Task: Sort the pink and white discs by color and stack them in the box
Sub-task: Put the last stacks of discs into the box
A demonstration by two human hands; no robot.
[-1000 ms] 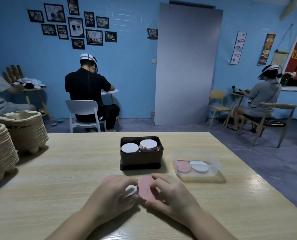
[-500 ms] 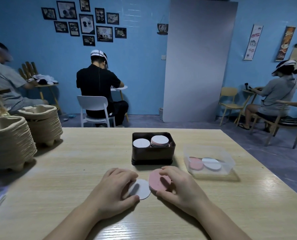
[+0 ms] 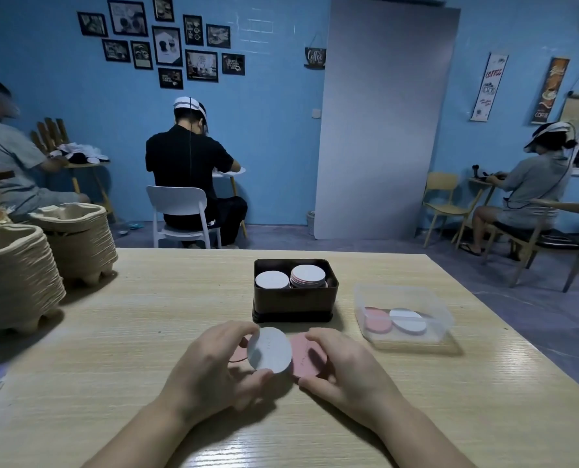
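While the left hand (image 3: 210, 369) pinches a tilted white disc (image 3: 269, 349), the right hand (image 3: 345, 366) grips a pink disc (image 3: 306, 358).

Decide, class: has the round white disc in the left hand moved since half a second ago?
Yes. The round white disc has tilted up off the wooden table, pinched by the left hand, toward the dark rectangular box.

The room is dim with a cool blue cast. Glossy glare streaks the pale wood-grain table (image 3: 484, 383) toward 4 and 6 o'clock. Soft shadows pool under both forearms and beside the stacked beige pulp trays (image 3: 14, 275) at 9 o'clock. Wide-angle bending bows the edges; the seated person in grey (image 3: 1, 153) at 10 o'clock is motion-blurred.
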